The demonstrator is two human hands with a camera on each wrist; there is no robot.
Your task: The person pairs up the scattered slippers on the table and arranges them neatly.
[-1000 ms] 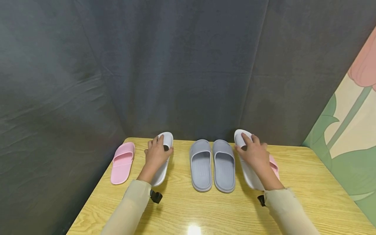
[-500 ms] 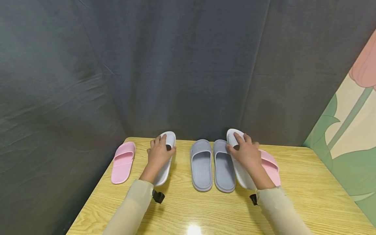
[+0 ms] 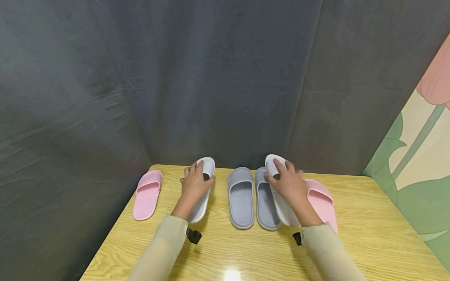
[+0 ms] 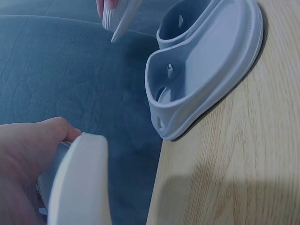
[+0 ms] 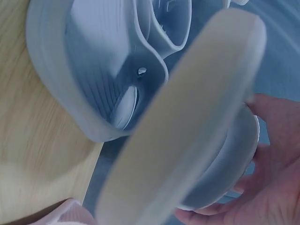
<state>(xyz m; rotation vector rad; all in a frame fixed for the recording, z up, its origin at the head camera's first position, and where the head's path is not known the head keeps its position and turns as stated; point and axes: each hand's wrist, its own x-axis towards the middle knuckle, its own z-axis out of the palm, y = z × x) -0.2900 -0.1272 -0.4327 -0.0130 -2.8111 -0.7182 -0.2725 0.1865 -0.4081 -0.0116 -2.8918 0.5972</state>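
Left sleeve (image 3: 158, 249): pale cream, long, plain — lower centre-left of frame
Right sleeve (image 3: 330, 251): same cream, rumpled end — lower right
Left wrist unit (image 3: 194, 236): small, black, blocky
Right wrist unit (image 3: 297, 238): also black, partly hidden
Left hand (image 3: 194, 185), right hand (image 3: 290, 184): bare

Even, fairly bright light fills the head view, with a small white glare toward the near edge of the tabletop (image 3: 379, 218) and soft shadows just inside the left sleeve (image 3: 161, 248) and right sleeve (image 3: 328, 251). Both wrist views are bluish and dimmer; the left white slipper (image 4: 82, 185) looks soft close to the lens, the right white slipper (image 5: 183, 122) strongly blurred.
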